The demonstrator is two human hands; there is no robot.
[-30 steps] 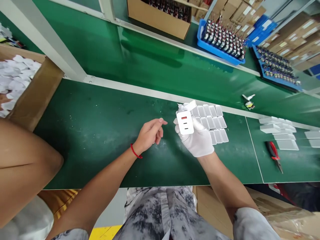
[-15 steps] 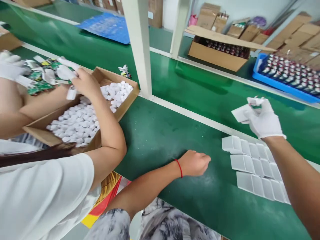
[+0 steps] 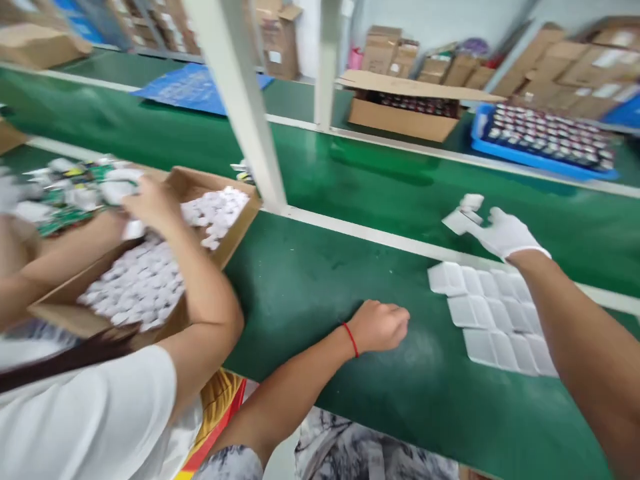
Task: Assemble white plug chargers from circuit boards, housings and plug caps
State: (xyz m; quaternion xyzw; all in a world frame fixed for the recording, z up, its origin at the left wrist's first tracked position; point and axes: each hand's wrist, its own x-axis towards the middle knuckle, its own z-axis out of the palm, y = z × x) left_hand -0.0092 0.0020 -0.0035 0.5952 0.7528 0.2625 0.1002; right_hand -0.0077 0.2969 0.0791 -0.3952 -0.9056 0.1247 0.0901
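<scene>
gloved right hand [image 3: 503, 232] fingers pinching small white plastic charger block [image 3: 463, 215] by edges; looks light, stiff, slick. bare left hand [image 3: 383, 325] loosely curled, empty, on green desk [image 3: 310, 280].

**Gloved hand lifts white piece above green bench**

The right hand [image 3: 503, 232], in a white glove, holds a small white plastic charger piece [image 3: 459, 217] raised over the green-topped bench [image 3: 320, 280]. The bare left hand [image 3: 383, 325], with a red string bracelet [image 3: 351, 339] at the wrist, rests loosely closed on the bench surface. Rows of clear plastic tray cells [image 3: 493, 317] lie just beside the right forearm. To the left, a co-worker's hand [image 3: 150, 203] reaches into a brown cardboard box of white parts [image 3: 150, 280].
</scene>
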